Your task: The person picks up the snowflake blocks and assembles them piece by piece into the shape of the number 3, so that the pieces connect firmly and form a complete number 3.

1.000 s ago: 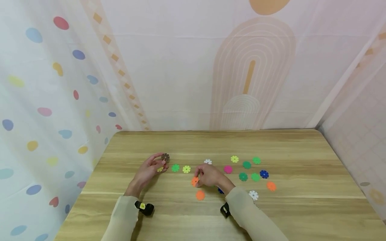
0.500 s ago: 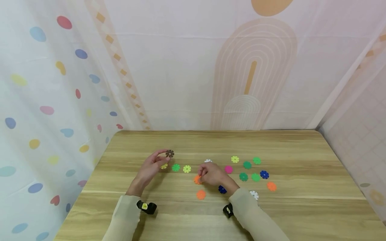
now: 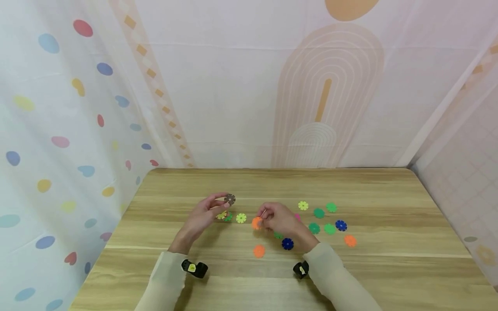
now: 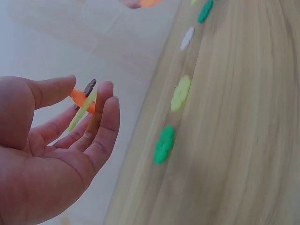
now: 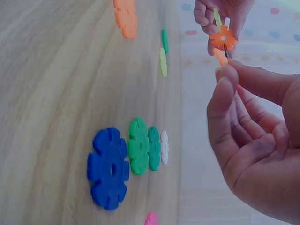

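Wood-grain table (image 3: 389, 276) under me, printed curtains hung behind it. Nearest me, at my 6 o'clock, lie a loose orange disc (image 3: 259, 251) and a blue disc (image 3: 287, 244). Since a second ago I have lifted my right hand (image 3: 282, 220) off the table and carried it toward 11 o'clock; its thumb and forefinger pinch an orange piece (image 3: 256, 223), now clear of the wood. My left hand (image 3: 202, 216) has drifted toward 2 o'clock, fingertips gripping a small cluster (image 4: 84, 101): a brown disc (image 3: 230, 199) on top, with orange and yellow-green discs slotted crosswise under it, as the left wrist view shows. So the two hands are closing on each other, and I judge the orange piece is about to be slotted into the cluster. Each disc is flat, with a notched, flower-like rim and a centre hole. Further out, at 1 to 2 o'clock, green discs (image 3: 319, 213) and others lie scattered.
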